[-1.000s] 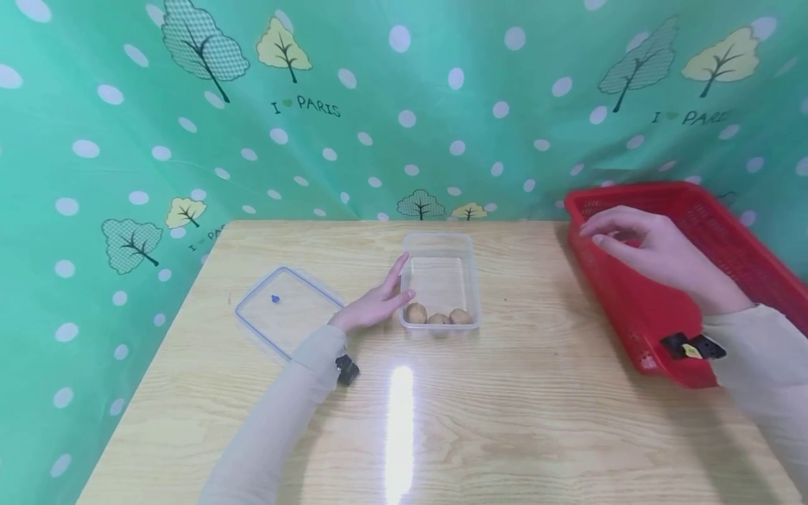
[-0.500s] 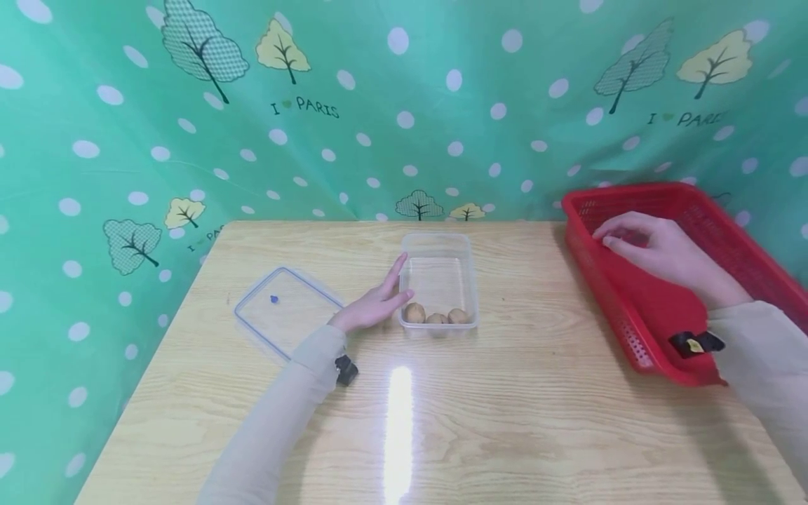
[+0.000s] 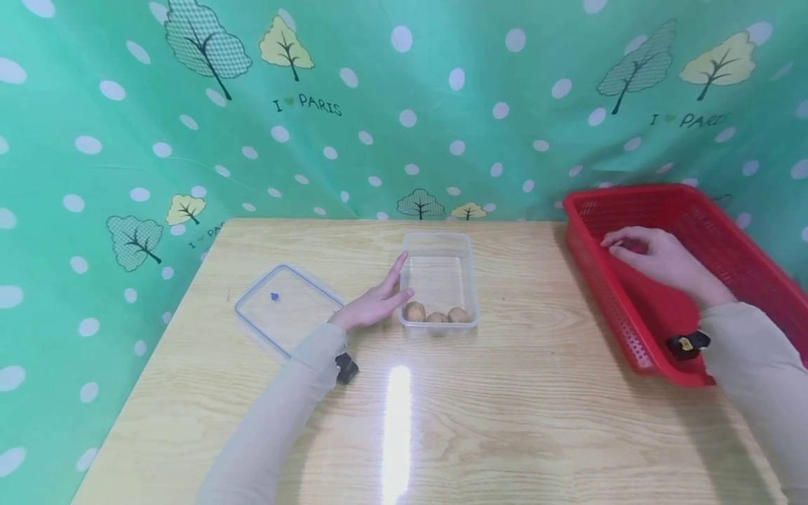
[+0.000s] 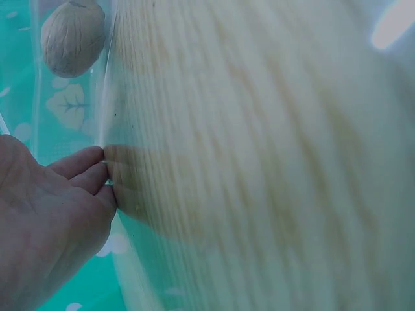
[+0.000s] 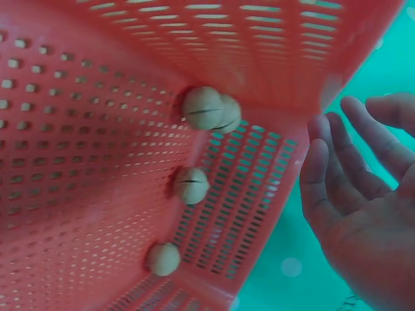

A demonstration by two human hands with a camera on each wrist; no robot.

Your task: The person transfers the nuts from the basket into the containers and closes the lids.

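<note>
A clear plastic container (image 3: 472,280) stands on the table, with walnuts (image 3: 414,311) along its near end. My left hand (image 3: 374,304) rests against its left side, fingers spread and thumb at the rim. In the left wrist view, one walnut (image 4: 72,40) shows through the plastic, and fingertips of the left hand (image 4: 58,220) touch the wall. My right hand (image 3: 663,263) is over the red basket (image 3: 577,242), fingers loosely bent. The right wrist view shows nothing in the right hand (image 5: 363,188) and several walnuts (image 5: 192,186) in the basket.
A clear lid (image 3: 287,312) with a blue rim lies on the table (image 3: 505,421) left of the container, partly under the left forearm. A green patterned curtain (image 3: 379,105) hangs behind the table. The basket sits at the right edge of the view.
My right hand has moved slightly right and lower, deeper into the basket. The left hand and the container have stayed in place.
</note>
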